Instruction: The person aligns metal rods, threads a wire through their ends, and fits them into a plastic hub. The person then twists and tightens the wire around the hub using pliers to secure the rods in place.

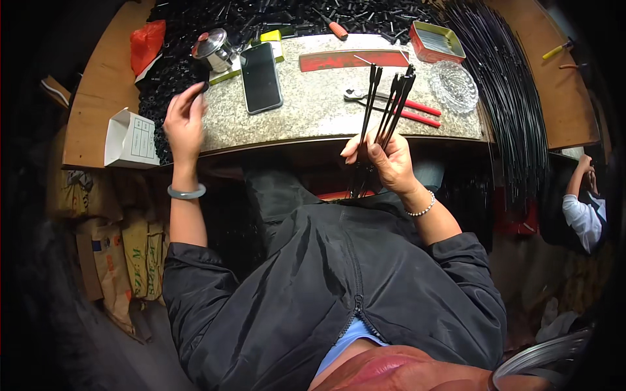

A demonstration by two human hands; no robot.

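Observation:
My right hand [390, 161] is closed round a small bundle of thin black rods [389, 104], held nearly upright in front of the table edge. Their thicker ends fan apart above my fingers, and the lower ends hang down below the fist. My left hand [184, 127] is raised at the table's left side, next to a heap of small black parts [173, 85]. Thumb and fingers pinch a small dark piece [204, 86], too small and partly hidden to name. Behind the bundle lie pliers with red handles [417, 111] on the speckled tabletop [313, 107].
A phone [261, 78], lidded metal cup [215, 50], glass ashtray [454, 86], tin box [437, 42] and red strip [345, 60] occupy the table. Long black rods [505, 91] overhang its right side. A white carton [132, 139] stands left. Another person's arm [577, 179] shows far right.

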